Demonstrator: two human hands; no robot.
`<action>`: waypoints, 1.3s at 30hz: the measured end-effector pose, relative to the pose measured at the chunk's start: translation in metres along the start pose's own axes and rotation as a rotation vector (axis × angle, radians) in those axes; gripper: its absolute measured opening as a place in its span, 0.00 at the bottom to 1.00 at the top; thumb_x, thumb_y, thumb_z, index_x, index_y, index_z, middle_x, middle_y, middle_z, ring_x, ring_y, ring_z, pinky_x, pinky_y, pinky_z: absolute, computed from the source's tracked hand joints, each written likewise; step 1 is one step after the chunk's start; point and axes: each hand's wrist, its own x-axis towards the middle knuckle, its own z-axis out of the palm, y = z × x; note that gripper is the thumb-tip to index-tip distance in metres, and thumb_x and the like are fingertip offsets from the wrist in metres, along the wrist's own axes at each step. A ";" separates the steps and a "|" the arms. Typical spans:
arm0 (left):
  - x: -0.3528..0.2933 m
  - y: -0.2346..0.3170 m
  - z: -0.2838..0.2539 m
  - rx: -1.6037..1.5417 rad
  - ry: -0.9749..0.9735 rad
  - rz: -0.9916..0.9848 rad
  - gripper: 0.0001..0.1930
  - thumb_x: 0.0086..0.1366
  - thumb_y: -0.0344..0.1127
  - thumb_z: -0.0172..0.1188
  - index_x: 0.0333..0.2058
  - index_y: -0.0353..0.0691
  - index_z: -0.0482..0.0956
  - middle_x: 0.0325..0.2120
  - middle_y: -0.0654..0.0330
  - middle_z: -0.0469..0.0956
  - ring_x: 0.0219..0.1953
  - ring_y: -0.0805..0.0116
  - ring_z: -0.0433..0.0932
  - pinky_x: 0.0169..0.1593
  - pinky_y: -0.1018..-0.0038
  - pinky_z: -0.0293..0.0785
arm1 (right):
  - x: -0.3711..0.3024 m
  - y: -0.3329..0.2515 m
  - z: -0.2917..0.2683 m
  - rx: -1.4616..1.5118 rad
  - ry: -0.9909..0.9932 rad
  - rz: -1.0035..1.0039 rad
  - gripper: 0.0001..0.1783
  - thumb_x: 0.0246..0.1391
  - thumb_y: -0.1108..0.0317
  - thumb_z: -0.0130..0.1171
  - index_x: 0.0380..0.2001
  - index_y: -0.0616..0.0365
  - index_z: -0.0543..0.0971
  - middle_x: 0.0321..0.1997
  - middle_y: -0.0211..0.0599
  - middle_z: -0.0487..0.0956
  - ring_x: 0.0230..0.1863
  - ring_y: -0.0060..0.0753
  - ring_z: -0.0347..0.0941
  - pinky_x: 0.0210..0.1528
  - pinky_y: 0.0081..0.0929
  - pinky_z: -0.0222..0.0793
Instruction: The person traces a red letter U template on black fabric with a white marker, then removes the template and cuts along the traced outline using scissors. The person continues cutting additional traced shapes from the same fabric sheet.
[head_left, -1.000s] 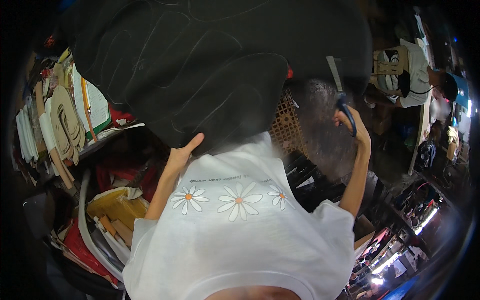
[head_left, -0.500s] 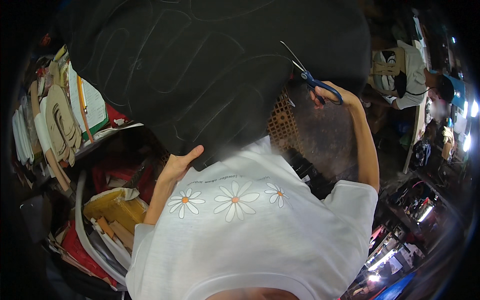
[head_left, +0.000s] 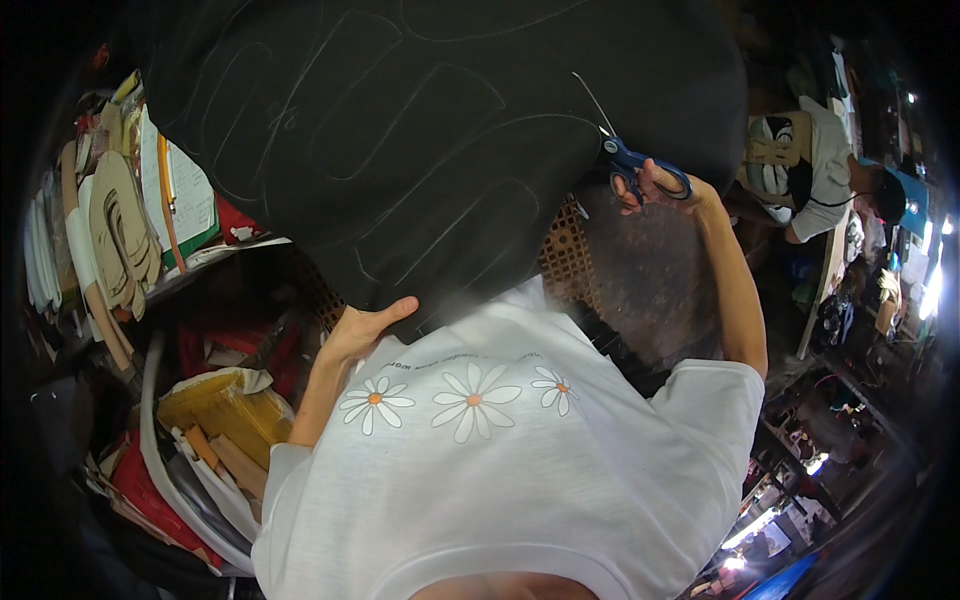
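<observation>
A large black sheet of material (head_left: pixel 440 150), marked with pale curved outlines, spreads across the upper middle. My left hand (head_left: pixel 368 330) pinches its near edge, thumb on top and fingers hidden underneath. On the right, my right hand (head_left: pixel 662 188) grips blue-handled scissors (head_left: pixel 628 156), with fingers through the loops. The scissor blades are parted at the sheet's right edge. One blade lies over the black material; most of the other is hidden, apparently beneath it.
Folded beige pieces (head_left: pixel 120 230) and papers (head_left: pixel 190 185) sit on a shelf at left. Below is a yellow packet (head_left: pixel 225 410) among scraps. A brown perforated surface (head_left: pixel 567 245) shows under the sheet. Another person (head_left: pixel 825 170) sits at far right.
The scissors have shifted slightly right, and the lower blade is now mostly out of sight at the sheet's edge. The sheet and my left hand have moved slightly right in view.
</observation>
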 end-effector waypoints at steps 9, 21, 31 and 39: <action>-0.002 0.008 -0.003 0.036 0.012 -0.075 0.31 0.56 0.31 0.69 0.56 0.33 0.65 0.49 0.58 0.70 0.50 0.67 0.70 0.53 0.72 0.68 | -0.008 -0.048 -0.007 -0.573 0.290 0.181 0.27 0.39 0.42 0.72 0.22 0.55 0.74 0.17 0.23 0.69 0.19 0.14 0.65 0.23 0.15 0.59; 0.002 0.007 -0.022 0.039 -0.031 -0.213 0.45 0.51 0.32 0.72 0.63 0.37 0.53 0.59 0.53 0.60 0.60 0.59 0.61 0.61 0.66 0.62 | -0.003 -0.045 0.015 -0.563 0.329 0.195 0.26 0.41 0.45 0.71 0.18 0.53 0.72 0.13 0.20 0.67 0.15 0.13 0.63 0.17 0.14 0.59; 0.004 0.003 -0.039 0.088 -0.028 -0.244 0.45 0.51 0.30 0.72 0.64 0.37 0.52 0.60 0.53 0.58 0.62 0.59 0.59 0.63 0.66 0.58 | 0.039 -0.041 0.043 -0.479 0.372 0.062 0.32 0.40 0.33 0.65 0.19 0.54 0.74 0.13 0.21 0.64 0.16 0.17 0.63 0.19 0.17 0.55; 0.001 0.009 -0.048 -0.016 -0.104 -0.174 0.43 0.51 0.26 0.71 0.63 0.38 0.55 0.59 0.55 0.61 0.60 0.62 0.62 0.63 0.68 0.59 | 0.038 -0.038 0.071 -0.398 0.476 0.060 0.23 0.44 0.46 0.70 0.19 0.56 0.78 0.11 0.20 0.65 0.12 0.12 0.61 0.15 0.12 0.53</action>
